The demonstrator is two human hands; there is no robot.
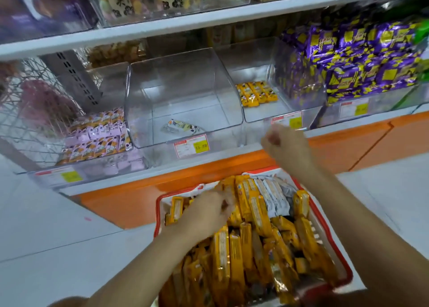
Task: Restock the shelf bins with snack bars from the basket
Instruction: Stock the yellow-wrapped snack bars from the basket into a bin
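The yellow tag (200, 146) on the clear bin (185, 93) beyond the basket (158, 216) reads 15.80; other labels are too blurred to read. Orange bars (241, 248) fill the basket, long axes mostly pointing away toward the shelf (185, 165). The left hand (209, 210) reaches into the basket's far left corner, fingers curled on bars; I cannot tell if it grips. The right hand (282, 142) hangs above the basket's far edge, blurred, curled into a fist, nothing seen in it.
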